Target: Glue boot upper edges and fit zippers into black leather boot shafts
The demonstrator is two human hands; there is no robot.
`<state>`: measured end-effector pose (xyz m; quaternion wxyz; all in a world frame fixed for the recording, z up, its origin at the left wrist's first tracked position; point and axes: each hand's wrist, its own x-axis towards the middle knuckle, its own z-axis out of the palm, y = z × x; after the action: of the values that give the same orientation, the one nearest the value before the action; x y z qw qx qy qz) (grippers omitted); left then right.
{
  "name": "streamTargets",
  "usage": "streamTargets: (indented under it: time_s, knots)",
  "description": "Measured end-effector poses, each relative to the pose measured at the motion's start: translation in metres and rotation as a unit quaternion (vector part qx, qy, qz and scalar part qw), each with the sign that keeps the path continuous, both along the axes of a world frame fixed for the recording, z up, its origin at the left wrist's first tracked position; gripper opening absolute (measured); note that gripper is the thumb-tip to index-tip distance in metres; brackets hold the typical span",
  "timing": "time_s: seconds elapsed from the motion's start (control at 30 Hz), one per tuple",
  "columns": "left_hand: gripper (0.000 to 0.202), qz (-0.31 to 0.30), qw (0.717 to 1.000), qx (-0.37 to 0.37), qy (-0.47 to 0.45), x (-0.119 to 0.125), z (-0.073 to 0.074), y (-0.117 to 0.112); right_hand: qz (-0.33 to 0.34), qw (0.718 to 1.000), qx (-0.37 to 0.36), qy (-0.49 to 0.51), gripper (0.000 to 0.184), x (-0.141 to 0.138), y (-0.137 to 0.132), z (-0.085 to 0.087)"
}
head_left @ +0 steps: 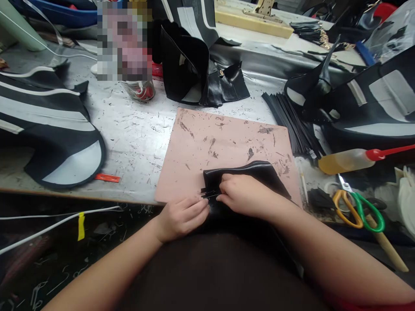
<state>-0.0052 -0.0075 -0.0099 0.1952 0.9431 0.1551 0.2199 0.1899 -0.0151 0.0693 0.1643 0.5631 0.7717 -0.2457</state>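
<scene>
A folded, shiny black leather piece [259, 170] lies across the near part of a pinkish board [207, 134]. At its left end, small dark tabs stick out. My left hand [186, 216] is closed, its thumb and fingers pinched at those tabs on the leather's edge. My right hand [241, 192] lies over the piece, fingers curled and thumb pressed to forefinger on the leather. Between the two sets of fingertips runs a thin pale line; whether it is thread or an edge I cannot tell. The leather's near part is dark and partly hidden by my hands.
Scissors [359, 207] and a bottle with a red nozzle [345, 161] lie at right, beside black strips [292, 123]. Black cut pieces with white patches [71, 162] rest at left. An upright black leather piece [184, 65] stands behind the board, near a jar [141, 90].
</scene>
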Motion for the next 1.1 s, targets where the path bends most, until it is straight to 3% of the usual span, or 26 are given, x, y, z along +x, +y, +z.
streamTargets:
  time_s: [0.17,0.3,0.47,0.63,0.73,0.83,1.1]
  knots:
    - [0.024,0.007,0.999,-0.05,-0.014,0.003,0.002,0.002,-0.003,1.0,-0.001,-0.006,0.026,0.0,0.001,-0.001]
    - [0.023,0.001,0.999,-0.034,-0.023,0.002,0.0,0.002,-0.002,1.0,0.001,-0.007,0.025,0.0,0.002,-0.003]
    - [0.021,-0.005,0.997,0.077,0.005,0.003,-0.003,0.002,-0.002,1.0,0.002,-0.015,0.025,-0.002,0.001,-0.002]
    - [0.016,0.002,0.974,0.224,0.017,0.01,0.008,0.005,-0.027,0.997,0.03,-0.07,0.033,0.009,-0.002,0.006]
    - [0.014,-0.009,0.966,0.258,0.009,0.013,0.014,0.007,-0.062,0.998,0.014,-0.019,0.022,0.023,-0.003,0.008]
    - [0.023,-0.022,0.969,0.247,0.006,0.016,0.017,0.008,-0.081,0.996,-0.004,0.024,0.011,0.032,-0.002,0.007]
    - [0.051,0.002,0.97,0.241,0.04,0.027,0.014,0.004,-0.107,0.994,-0.003,-0.003,0.014,0.023,0.003,0.001]
